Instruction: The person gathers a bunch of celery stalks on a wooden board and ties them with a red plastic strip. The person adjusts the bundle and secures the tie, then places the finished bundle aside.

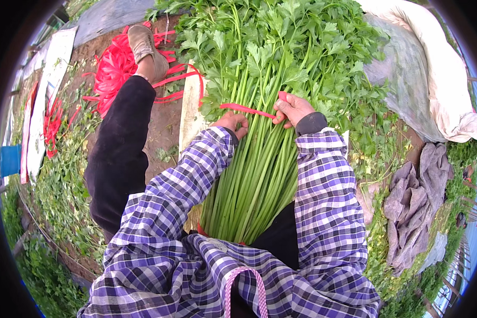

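Observation:
A large bundle of leafy celery [250,179] lies before me, its leaves away from me and its stalks towards my lap. Across the upper stalks runs a red plastic strap [248,110]. My right hand [292,110] pinches the strap at its right side, with an end sticking up above the fingers. Near the strap's left part, my left hand [232,124] rests against the stalks with curled fingers; whether it grips the strap I cannot tell. Another bit of red band shows low on the bundle beside my shirt, mostly hidden.
A heap of red straps [113,67] lies at the upper left beside my shoe [146,49]. A pale board [191,107] shows left of the bundle. Grey cloth [411,202] and a rolled white sheet [441,67] lie to the right. A blue container [10,160] stands far left.

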`<action>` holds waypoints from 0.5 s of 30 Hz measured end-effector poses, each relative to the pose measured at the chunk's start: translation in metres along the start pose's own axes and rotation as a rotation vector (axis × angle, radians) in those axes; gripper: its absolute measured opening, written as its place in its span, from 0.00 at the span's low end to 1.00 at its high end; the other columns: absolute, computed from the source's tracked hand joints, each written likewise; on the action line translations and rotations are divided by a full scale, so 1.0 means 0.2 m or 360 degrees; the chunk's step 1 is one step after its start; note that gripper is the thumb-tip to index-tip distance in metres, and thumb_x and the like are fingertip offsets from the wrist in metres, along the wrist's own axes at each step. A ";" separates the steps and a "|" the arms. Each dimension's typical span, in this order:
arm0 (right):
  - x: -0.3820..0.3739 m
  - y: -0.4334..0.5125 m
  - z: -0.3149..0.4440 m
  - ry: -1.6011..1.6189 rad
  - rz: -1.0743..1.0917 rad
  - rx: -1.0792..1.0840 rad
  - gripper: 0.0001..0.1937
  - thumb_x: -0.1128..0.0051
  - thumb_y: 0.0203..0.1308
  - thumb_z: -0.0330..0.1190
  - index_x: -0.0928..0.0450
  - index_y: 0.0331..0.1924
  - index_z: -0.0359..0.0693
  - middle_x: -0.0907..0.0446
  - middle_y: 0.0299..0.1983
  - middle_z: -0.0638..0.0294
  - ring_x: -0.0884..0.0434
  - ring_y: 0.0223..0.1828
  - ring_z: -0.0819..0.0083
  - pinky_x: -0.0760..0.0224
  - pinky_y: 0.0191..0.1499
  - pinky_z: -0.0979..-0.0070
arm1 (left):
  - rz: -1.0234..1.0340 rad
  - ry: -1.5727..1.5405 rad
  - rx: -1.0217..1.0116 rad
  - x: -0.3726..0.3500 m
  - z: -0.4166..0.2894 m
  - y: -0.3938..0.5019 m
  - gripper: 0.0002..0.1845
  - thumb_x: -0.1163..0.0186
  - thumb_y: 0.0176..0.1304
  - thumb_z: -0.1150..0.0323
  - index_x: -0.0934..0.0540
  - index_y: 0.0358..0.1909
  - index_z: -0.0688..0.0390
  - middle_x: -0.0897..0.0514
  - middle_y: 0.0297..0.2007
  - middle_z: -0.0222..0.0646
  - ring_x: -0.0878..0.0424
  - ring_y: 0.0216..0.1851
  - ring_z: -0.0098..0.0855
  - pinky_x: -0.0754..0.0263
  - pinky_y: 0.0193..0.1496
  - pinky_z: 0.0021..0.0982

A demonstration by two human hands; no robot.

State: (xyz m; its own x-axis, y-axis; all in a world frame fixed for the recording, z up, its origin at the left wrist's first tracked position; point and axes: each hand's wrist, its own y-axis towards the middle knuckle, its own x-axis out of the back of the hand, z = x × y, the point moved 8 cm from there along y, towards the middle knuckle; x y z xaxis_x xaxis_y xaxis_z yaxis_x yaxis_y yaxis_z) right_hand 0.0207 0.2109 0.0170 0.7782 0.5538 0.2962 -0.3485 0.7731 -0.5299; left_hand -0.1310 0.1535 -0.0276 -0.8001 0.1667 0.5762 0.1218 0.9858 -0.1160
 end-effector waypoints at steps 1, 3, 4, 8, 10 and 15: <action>0.00 0.00 0.00 -0.0019 0.0013 0.0013 0.17 0.62 0.58 0.38 0.35 0.47 0.37 0.29 0.18 0.70 0.25 0.23 0.81 0.36 0.22 0.85 | -0.0051 0.0015 -0.0052 0.02 -0.02 0.00 0.06 0.40 0.45 0.68 0.27 0.23 0.56 0.33 0.23 0.33 0.33 0.23 0.26 0.37 0.27 0.27; 0.00 0.00 0.00 0.0016 0.0041 0.0020 0.15 0.61 0.58 0.38 0.34 0.44 0.37 0.29 0.19 0.71 0.25 0.23 0.81 0.36 0.22 0.85 | -0.0062 -0.0008 -0.0065 0.04 -0.04 0.00 0.09 0.39 0.45 0.65 0.26 0.25 0.57 0.33 0.24 0.34 0.32 0.25 0.29 0.36 0.30 0.28; 0.01 0.00 -0.01 0.0003 0.0034 -0.0001 0.15 0.61 0.58 0.38 0.33 0.43 0.37 0.29 0.19 0.71 0.25 0.24 0.81 0.36 0.22 0.85 | 0.0011 -0.0001 -0.0033 0.03 -0.05 -0.01 0.09 0.38 0.45 0.64 0.27 0.25 0.57 0.33 0.24 0.34 0.32 0.25 0.30 0.35 0.31 0.29; -0.02 -0.04 0.02 0.0153 0.0203 0.0045 0.15 0.61 0.58 0.38 0.35 0.42 0.35 0.29 0.20 0.70 0.25 0.26 0.81 0.35 0.23 0.85 | 0.0125 0.0068 0.0200 0.00 -0.05 -0.02 0.13 0.37 0.42 0.64 0.31 0.24 0.56 0.33 0.26 0.36 0.31 0.27 0.33 0.35 0.32 0.33; -0.02 -0.06 0.03 0.0134 0.0248 0.0027 0.13 0.62 0.58 0.38 0.34 0.37 0.35 0.28 0.20 0.70 0.24 0.25 0.81 0.35 0.21 0.87 | 0.0173 0.0036 0.0259 -0.01 -0.05 -0.03 0.13 0.37 0.42 0.64 0.32 0.23 0.57 0.33 0.27 0.36 0.31 0.27 0.33 0.35 0.33 0.32; 0.04 -0.08 0.02 0.0321 0.0180 0.0042 0.11 0.60 0.59 0.39 0.33 0.33 0.39 0.29 0.19 0.69 0.23 0.27 0.77 0.33 0.20 0.85 | 0.0149 0.0057 0.0241 0.02 -0.09 -0.02 0.15 0.35 0.39 0.67 0.32 0.23 0.58 0.33 0.24 0.35 0.32 0.26 0.30 0.36 0.29 0.28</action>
State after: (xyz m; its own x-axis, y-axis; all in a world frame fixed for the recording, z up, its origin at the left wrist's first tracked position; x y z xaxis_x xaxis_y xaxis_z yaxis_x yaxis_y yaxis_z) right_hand 0.0303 0.2048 0.0313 0.8211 0.5665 0.0699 -0.4509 0.7188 -0.5292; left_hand -0.1245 0.1513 -0.0098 -0.7677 0.2608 0.5854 0.1028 0.9517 -0.2892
